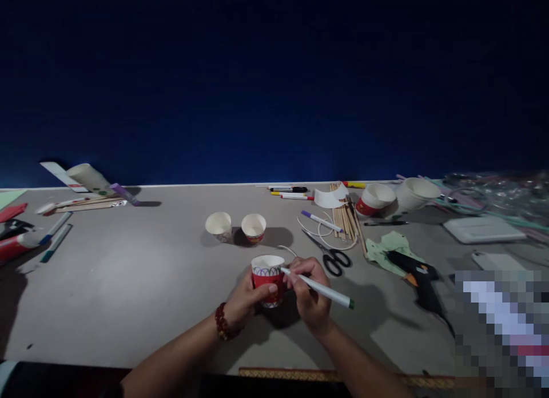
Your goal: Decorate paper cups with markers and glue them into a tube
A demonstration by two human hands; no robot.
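My left hand (pixel 243 299) is wrapped round a red and white paper cup (pixel 269 288), with the thumb across its front. Looped pen lines run along the cup's white band below the rim. In my right hand (pixel 312 292) is a white marker (pixel 328 292) with a green end; its tip meets the cup's upper right side near the rim. Just behind stand two small paper cups, one with a drawn pattern (pixel 219 227) and one with a red band (pixel 254 229). Black-handled scissors (pixel 337 262) lie to the right of my right hand.
Wooden sticks (pixel 343 218), a purple marker (pixel 321 221) and white cord lie behind the scissors. Stacked paper cups (pixel 376 200) stand at the back right. A glue gun (pixel 418 278) rests on green paper (pixel 388 250). At left are blue markers (pixel 55 242) and a tilted cup (pixel 89 178).
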